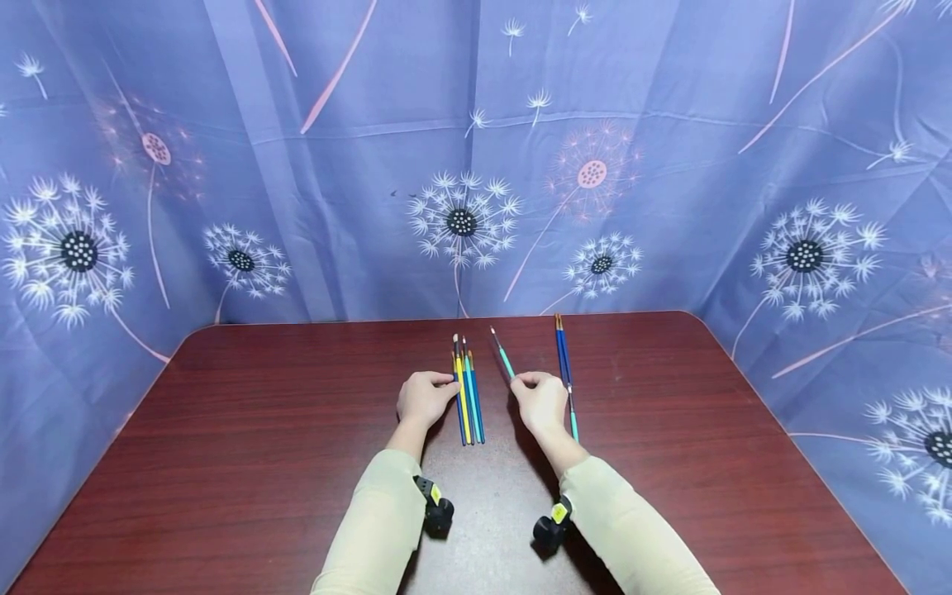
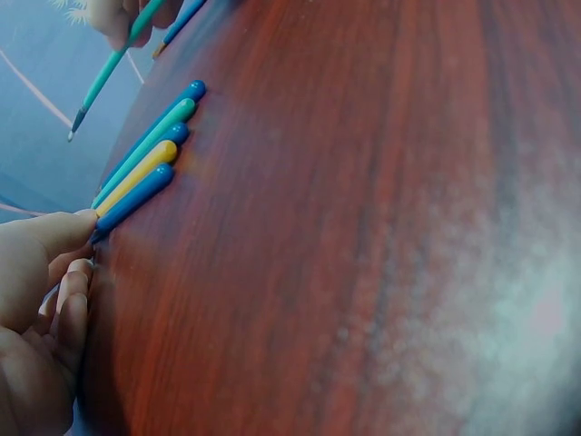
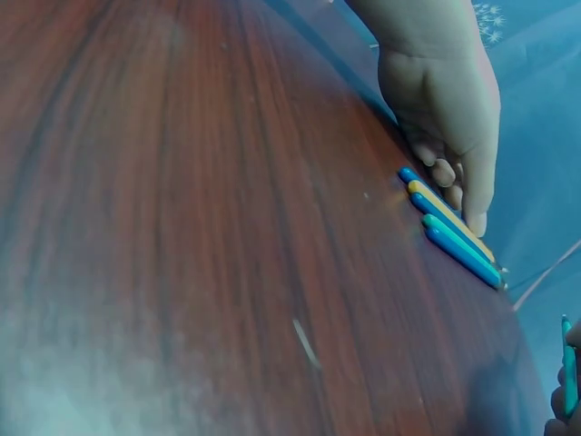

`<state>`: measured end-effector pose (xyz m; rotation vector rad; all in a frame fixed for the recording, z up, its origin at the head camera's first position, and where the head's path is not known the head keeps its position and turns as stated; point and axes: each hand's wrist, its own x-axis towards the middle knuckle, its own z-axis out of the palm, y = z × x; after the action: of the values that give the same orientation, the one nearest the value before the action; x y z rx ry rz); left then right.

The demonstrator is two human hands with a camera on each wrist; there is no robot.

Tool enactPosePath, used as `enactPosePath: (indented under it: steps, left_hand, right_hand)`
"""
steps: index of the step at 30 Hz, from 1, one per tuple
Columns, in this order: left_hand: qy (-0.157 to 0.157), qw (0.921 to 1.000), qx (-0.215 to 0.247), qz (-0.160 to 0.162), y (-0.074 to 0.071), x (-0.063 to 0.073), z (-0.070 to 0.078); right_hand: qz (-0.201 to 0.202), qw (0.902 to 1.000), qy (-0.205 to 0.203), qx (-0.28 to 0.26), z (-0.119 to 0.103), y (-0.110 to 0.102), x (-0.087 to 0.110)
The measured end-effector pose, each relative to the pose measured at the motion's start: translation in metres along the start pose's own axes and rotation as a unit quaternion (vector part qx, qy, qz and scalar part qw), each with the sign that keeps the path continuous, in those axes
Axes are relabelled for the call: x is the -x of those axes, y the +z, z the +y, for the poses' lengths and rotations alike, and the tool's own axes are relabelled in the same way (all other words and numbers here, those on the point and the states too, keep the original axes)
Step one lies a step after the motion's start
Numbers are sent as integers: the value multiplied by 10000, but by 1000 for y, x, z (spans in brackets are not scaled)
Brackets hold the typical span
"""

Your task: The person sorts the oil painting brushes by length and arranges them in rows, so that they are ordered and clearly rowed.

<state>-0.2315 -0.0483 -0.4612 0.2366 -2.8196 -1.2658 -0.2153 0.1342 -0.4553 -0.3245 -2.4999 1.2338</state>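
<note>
Several paintbrushes lie side by side on the table, bristles pointing away: a yellow paintbrush (image 1: 464,405), a teal paintbrush (image 1: 473,398) and blue paintbrushes (image 1: 479,413). My left hand (image 1: 426,398) rests at the left side of this row, its thumb and forefinger extended against the outer brushes near mid-handle. To the right of the row, my right hand (image 1: 541,405) pinches another teal paintbrush (image 1: 505,359) by the handle, its bristle end pointing away and to the left. In the left wrist view, this held teal paintbrush (image 2: 102,82) slants above the rounded handle ends of the row.
Beyond my right hand lie blue paintbrushes (image 1: 563,355) and one more teal paintbrush (image 1: 573,423), partly behind the wrist. The dark red wooden table (image 1: 260,430) is bordered at the back and sides by a blue dandelion-print curtain (image 1: 357,207).
</note>
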Motion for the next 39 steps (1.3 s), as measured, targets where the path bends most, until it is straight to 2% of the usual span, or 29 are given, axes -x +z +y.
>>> enactPosePath:
  steps: [8,15,21,32,39]
  left_hand:
    - [31,10000,4,1,0,-2,0]
    - [22,10000,55,21,-1,0,2]
    - [-33,10000,29,-45,2,5,-1]
    - [11,10000,60,-1,0,5,-1]
    - [-37,9999,107,10,1,2,0]
  right_hand:
    - [64,9993,330,-138,1,-13,-3]
    - [-64,9949,676,-747,7,-26,-3]
    - [-112,9903,973,-983,17,-36,2]
    - [-172,9890,893,-1166,26,-52,1]
    - [-251,9814,1029,-1602,30,-63,1]
